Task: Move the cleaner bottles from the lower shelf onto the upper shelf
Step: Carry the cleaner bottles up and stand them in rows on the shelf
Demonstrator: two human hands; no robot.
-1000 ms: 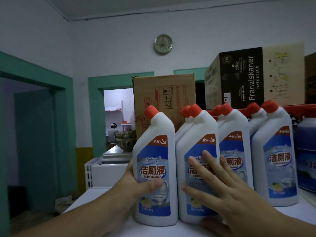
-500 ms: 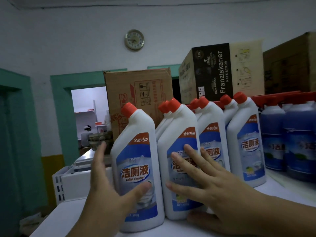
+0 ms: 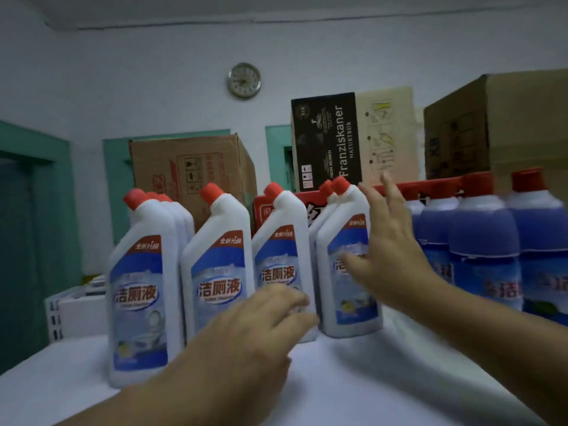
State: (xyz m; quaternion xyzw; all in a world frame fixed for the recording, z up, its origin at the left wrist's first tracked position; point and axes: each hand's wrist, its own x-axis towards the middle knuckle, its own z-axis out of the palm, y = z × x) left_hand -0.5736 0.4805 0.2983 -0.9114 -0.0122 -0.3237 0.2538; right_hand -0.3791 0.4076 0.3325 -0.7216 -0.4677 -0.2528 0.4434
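Several white toilet-cleaner bottles with red caps and blue labels stand upright on the white upper shelf (image 3: 353, 392). The nearest one (image 3: 141, 302) stands at the left, another (image 3: 218, 272) beside it, a third (image 3: 282, 259) in the middle and a fourth (image 3: 347, 272) to the right. My left hand (image 3: 246, 336) hovers low in front of the middle bottles, fingers loosely bent, holding nothing. My right hand (image 3: 387, 250) is spread open with straight fingers at the right side of the fourth bottle. The picture is blurred by motion.
Blue bottles in shrink-wrap (image 3: 485, 250) stand at the right on the shelf. Behind the bottles are a red box (image 3: 430, 189), a brown carton (image 3: 196, 170), a Franziskaner carton (image 3: 338, 139) and another carton (image 3: 498, 127). A white crate (image 3: 70, 312) sits lower left.
My left hand has let go of the leftmost bottle and moved right in front of the middle bottles. My right hand has left the second bottle and swung right to the fourth one.
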